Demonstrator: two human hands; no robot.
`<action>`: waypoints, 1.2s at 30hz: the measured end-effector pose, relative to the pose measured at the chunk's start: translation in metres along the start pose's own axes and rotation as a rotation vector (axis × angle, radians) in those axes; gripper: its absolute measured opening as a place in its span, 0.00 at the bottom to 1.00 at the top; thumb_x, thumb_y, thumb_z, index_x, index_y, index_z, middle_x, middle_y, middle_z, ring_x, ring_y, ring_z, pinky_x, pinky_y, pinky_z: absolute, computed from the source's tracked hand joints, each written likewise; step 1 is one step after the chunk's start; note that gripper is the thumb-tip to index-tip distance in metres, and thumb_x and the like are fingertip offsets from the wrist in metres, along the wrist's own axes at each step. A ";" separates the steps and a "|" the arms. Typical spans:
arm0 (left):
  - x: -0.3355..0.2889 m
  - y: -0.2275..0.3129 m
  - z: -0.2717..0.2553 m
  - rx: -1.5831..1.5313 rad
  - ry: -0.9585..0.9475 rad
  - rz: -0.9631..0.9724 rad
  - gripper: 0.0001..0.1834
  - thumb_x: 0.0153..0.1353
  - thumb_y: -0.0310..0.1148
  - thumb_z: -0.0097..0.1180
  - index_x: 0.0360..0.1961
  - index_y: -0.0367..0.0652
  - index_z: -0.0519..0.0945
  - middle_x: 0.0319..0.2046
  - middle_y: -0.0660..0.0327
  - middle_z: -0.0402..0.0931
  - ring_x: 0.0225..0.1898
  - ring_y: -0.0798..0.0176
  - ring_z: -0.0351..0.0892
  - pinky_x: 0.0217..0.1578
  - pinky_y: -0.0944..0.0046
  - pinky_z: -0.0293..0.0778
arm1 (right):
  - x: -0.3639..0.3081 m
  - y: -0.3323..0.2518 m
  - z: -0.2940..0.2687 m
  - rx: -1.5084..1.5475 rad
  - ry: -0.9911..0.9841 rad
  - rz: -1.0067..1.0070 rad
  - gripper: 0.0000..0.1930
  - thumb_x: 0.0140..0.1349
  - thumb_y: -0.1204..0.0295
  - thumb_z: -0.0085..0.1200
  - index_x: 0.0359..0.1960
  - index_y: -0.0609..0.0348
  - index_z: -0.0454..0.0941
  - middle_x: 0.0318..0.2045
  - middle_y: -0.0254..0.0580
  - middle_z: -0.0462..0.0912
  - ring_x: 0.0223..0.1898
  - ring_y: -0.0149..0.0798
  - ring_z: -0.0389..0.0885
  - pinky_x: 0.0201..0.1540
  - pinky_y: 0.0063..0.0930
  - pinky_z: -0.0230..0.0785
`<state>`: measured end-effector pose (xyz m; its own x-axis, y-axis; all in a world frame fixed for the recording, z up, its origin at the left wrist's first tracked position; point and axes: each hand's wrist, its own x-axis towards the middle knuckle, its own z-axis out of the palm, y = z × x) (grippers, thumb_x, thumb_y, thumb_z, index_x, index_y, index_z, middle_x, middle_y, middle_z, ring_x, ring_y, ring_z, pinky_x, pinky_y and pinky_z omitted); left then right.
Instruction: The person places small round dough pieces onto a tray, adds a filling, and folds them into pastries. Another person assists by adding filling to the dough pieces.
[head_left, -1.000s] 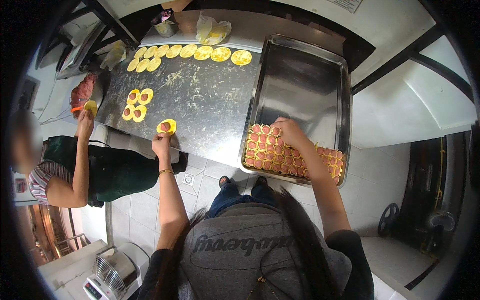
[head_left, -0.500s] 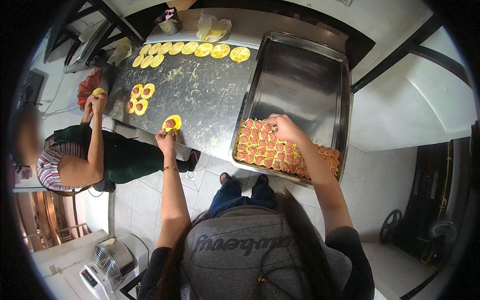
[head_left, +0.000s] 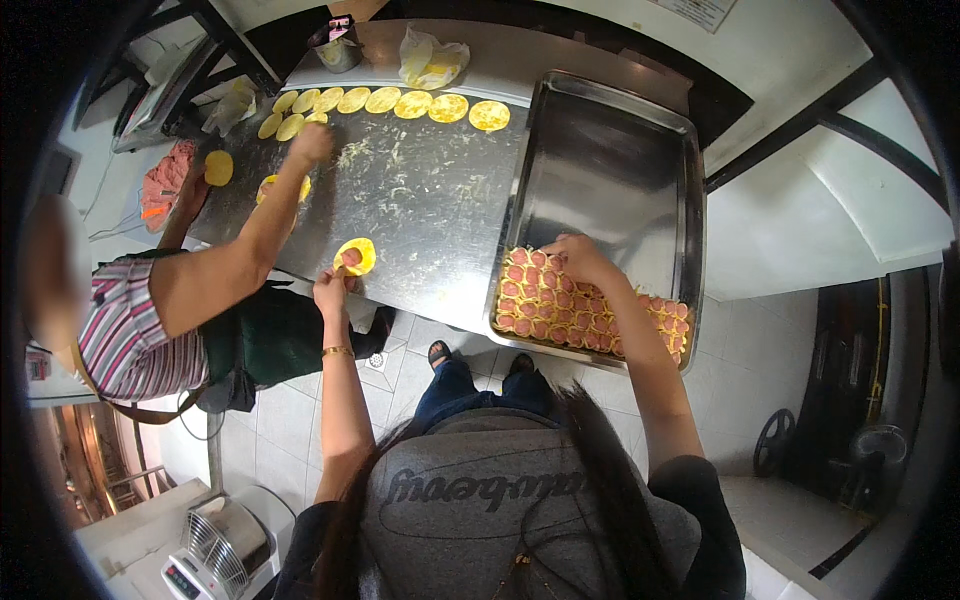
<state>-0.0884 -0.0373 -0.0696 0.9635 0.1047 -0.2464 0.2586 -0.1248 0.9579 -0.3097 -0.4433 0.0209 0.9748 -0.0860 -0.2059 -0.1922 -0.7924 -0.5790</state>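
Observation:
My left hand (head_left: pixel 330 292) is closed on the near edge of a round yellow dumpling wrapper (head_left: pixel 366 246). A pink meat ball (head_left: pixel 351 257) sits on that wrapper, over the front part of the metal table. At the right, my right hand (head_left: pixel 583 262) reaches into a deep metal tray (head_left: pixel 614 153), its fingertips together at the back edge of the packed rows of open-topped dumplings (head_left: pixel 545 305). Whatever those fingertips pinch is hidden. The dumplings have yellow sides and pink tops, and they fill the near part of the tray.
A co-worker's hand (head_left: pixel 312 143) stretches across the table (head_left: pixel 420 190) at the left; their other hand holds a wrapper (head_left: pixel 219 168) beside a pink meat mass (head_left: pixel 168 185). Round wrappers (head_left: pixel 383 100) line the far edge, near a plastic bag (head_left: pixel 432 60) and a metal container (head_left: pixel 338 48).
The co-worker's arm has swung out over the table toward the wrappers, and their other hand now holds a flat wrapper. My hands keep nearly the same places; the view has shifted slightly.

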 end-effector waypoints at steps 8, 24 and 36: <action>-0.002 0.014 -0.003 0.090 -0.232 -0.008 0.07 0.60 0.27 0.53 0.37 0.33 0.76 0.27 0.62 0.77 0.25 0.71 0.77 0.26 0.72 0.73 | 0.003 -0.024 -0.006 -0.166 -0.070 0.274 0.19 0.45 0.82 0.55 0.43 0.61 0.80 0.38 0.52 0.81 0.36 0.48 0.81 0.35 0.35 0.76; 0.007 0.043 -0.022 0.404 -0.414 0.227 0.06 0.58 0.27 0.55 0.34 0.35 0.78 0.20 0.60 0.78 0.21 0.70 0.77 0.23 0.69 0.72 | -0.003 -0.032 0.015 0.225 0.313 0.428 0.18 0.43 0.89 0.47 0.36 0.64 0.83 0.34 0.49 0.83 0.35 0.35 0.81 0.41 0.25 0.73; 0.011 0.032 -0.021 0.399 -0.382 0.202 0.08 0.58 0.28 0.55 0.35 0.35 0.78 0.23 0.62 0.78 0.23 0.73 0.76 0.26 0.71 0.72 | -0.002 0.013 0.034 0.358 0.282 0.594 0.15 0.46 0.88 0.46 0.32 0.65 0.83 0.25 0.42 0.83 0.25 0.29 0.77 0.30 0.22 0.70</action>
<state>-0.0706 -0.0198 -0.0385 0.9339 -0.3134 -0.1718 0.0025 -0.4750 0.8800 -0.3184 -0.4327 -0.0133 0.6786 -0.6275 -0.3817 -0.6733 -0.3239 -0.6646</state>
